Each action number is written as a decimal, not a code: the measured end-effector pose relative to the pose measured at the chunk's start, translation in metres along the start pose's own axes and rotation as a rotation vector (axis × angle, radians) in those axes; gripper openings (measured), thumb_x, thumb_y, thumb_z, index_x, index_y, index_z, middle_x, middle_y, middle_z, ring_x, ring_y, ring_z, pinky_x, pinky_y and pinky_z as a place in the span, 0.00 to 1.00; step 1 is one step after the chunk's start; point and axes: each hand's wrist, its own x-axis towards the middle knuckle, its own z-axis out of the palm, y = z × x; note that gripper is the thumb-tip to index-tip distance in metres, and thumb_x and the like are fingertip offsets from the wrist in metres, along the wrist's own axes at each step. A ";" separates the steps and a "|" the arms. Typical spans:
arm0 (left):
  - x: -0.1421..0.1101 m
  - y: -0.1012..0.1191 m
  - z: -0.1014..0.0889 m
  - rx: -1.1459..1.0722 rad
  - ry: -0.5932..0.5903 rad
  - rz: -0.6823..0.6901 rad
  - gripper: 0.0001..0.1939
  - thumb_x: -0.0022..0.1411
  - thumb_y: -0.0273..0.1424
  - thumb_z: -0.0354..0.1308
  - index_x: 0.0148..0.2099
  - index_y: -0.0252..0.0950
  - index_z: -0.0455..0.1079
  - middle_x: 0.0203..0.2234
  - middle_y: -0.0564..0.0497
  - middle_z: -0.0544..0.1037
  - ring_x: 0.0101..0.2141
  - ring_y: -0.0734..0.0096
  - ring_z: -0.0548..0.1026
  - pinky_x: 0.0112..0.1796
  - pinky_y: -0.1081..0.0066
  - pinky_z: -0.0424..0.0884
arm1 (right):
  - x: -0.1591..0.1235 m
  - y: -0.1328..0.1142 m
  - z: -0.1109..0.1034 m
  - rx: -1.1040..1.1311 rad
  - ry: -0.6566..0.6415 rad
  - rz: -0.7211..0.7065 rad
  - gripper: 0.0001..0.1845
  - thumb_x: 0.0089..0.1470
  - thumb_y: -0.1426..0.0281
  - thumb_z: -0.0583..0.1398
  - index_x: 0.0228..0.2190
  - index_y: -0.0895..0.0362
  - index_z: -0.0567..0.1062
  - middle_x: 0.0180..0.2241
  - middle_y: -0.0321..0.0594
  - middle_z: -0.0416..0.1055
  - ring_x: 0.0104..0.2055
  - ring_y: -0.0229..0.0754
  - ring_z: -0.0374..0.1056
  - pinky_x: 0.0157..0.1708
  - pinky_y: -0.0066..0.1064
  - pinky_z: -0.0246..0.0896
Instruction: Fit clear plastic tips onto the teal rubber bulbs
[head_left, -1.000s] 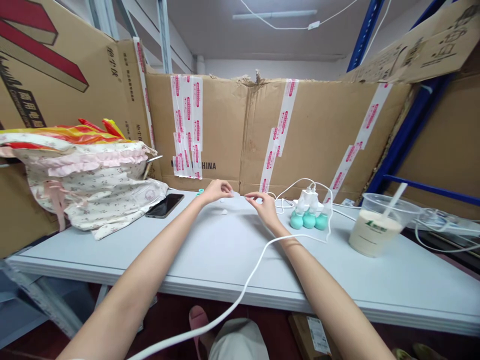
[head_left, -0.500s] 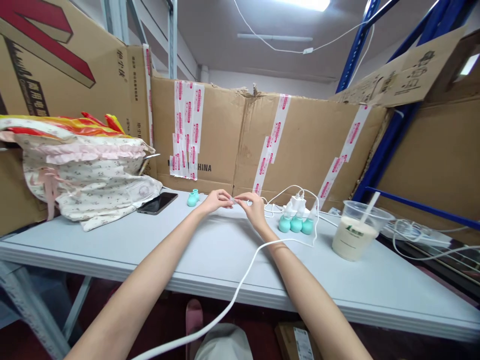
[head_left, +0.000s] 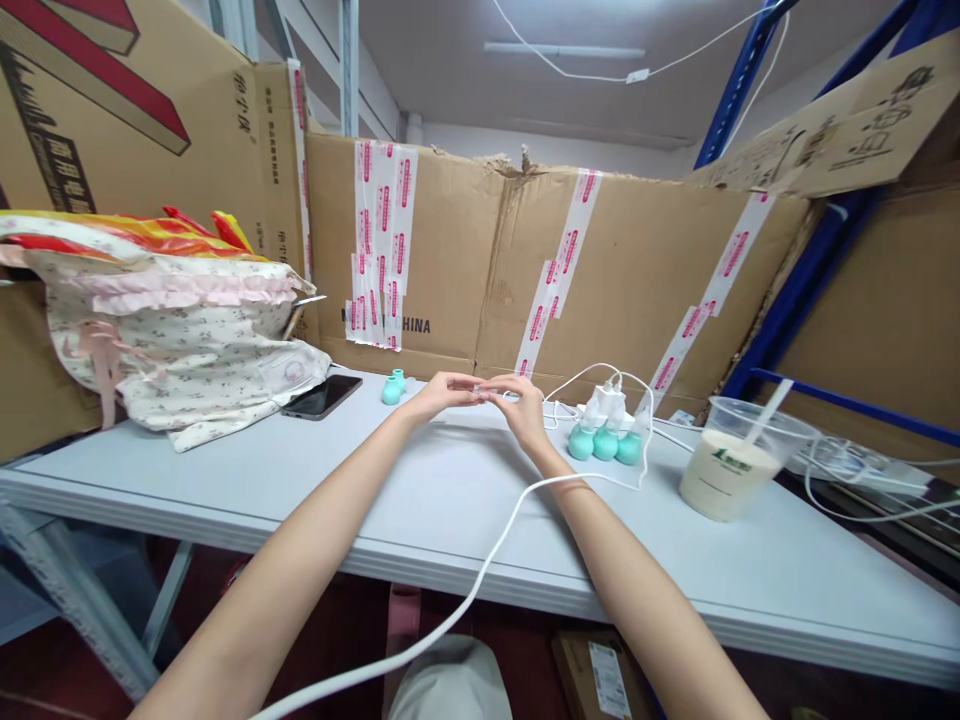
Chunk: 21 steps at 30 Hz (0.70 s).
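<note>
Above the back middle of the table, my left hand (head_left: 448,393) and my right hand (head_left: 520,405) meet at the fingertips. Both are closed in a pinch on a small clear piece (head_left: 484,391), mostly hidden by the fingers; its kind I cannot make out. Just left of my left hand stand two small turquoise bulbs (head_left: 391,391). To the right of my right hand sit three turquoise bulbs (head_left: 605,444) with clear tops, in a row.
A white power strip with plugs (head_left: 609,396) lies behind the bulbs. A white cable (head_left: 491,555) crosses the table's front edge. At right stands a plastic cup (head_left: 724,475) with a straw. A phone (head_left: 322,397) and floral cloth bag (head_left: 202,350) lie left; cardboard (head_left: 450,240) walls the back.
My view has shifted slightly. My fingers have changed position around the small clear piece, with both hands now more arched and closer together.
</note>
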 end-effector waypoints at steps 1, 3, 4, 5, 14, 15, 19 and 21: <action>-0.001 0.001 0.001 -0.039 -0.003 -0.011 0.22 0.45 0.34 0.65 0.43 0.29 0.72 0.37 0.42 0.77 0.41 0.63 0.74 0.47 0.62 0.66 | 0.000 0.000 -0.001 -0.011 0.006 -0.011 0.07 0.48 0.64 0.60 0.29 0.52 0.78 0.33 0.38 0.74 0.38 0.41 0.66 0.42 0.34 0.57; -0.002 0.002 0.004 -0.085 0.015 -0.020 0.21 0.46 0.35 0.64 0.43 0.29 0.72 0.39 0.42 0.76 0.42 0.63 0.73 0.49 0.62 0.65 | 0.001 -0.001 -0.001 -0.037 0.016 -0.030 0.07 0.48 0.63 0.60 0.29 0.51 0.78 0.34 0.38 0.74 0.38 0.41 0.66 0.42 0.35 0.57; -0.002 0.002 0.005 -0.084 0.035 -0.019 0.22 0.47 0.36 0.64 0.43 0.29 0.72 0.39 0.42 0.76 0.41 0.63 0.74 0.49 0.62 0.65 | 0.000 -0.001 -0.001 -0.055 0.017 -0.037 0.07 0.48 0.63 0.61 0.29 0.51 0.78 0.34 0.38 0.73 0.38 0.42 0.65 0.42 0.35 0.57; -0.002 0.001 0.006 -0.070 0.061 -0.015 0.22 0.47 0.37 0.64 0.43 0.29 0.72 0.39 0.41 0.76 0.40 0.64 0.74 0.48 0.62 0.65 | 0.000 -0.002 -0.001 -0.076 0.010 -0.044 0.08 0.48 0.63 0.61 0.29 0.51 0.78 0.34 0.38 0.73 0.38 0.42 0.65 0.42 0.35 0.57; 0.007 -0.008 -0.008 0.027 0.323 0.078 0.22 0.43 0.39 0.65 0.39 0.29 0.74 0.35 0.43 0.77 0.35 0.66 0.75 0.44 0.63 0.68 | -0.001 -0.004 0.003 -0.125 0.077 -0.001 0.17 0.51 0.66 0.58 0.44 0.52 0.72 0.41 0.42 0.69 0.45 0.44 0.62 0.46 0.36 0.55; 0.008 -0.007 -0.011 0.024 0.359 0.094 0.22 0.43 0.39 0.65 0.38 0.29 0.74 0.34 0.44 0.78 0.34 0.67 0.75 0.44 0.64 0.68 | -0.002 -0.001 0.003 -0.123 0.069 0.016 0.15 0.52 0.67 0.57 0.42 0.53 0.73 0.41 0.42 0.69 0.45 0.44 0.62 0.46 0.36 0.55; 0.006 -0.005 -0.025 0.017 0.436 0.140 0.22 0.42 0.38 0.66 0.38 0.29 0.74 0.31 0.44 0.78 0.32 0.69 0.75 0.42 0.65 0.69 | -0.009 0.017 0.017 -0.117 -0.111 0.089 0.12 0.51 0.69 0.56 0.38 0.54 0.74 0.39 0.42 0.70 0.41 0.43 0.63 0.44 0.37 0.56; 0.005 -0.005 -0.030 -0.009 0.422 0.127 0.22 0.41 0.38 0.66 0.38 0.28 0.73 0.32 0.44 0.78 0.32 0.69 0.75 0.43 0.65 0.69 | -0.013 0.026 0.030 -0.092 -0.225 0.124 0.15 0.50 0.68 0.57 0.42 0.54 0.72 0.42 0.42 0.69 0.41 0.42 0.63 0.45 0.38 0.56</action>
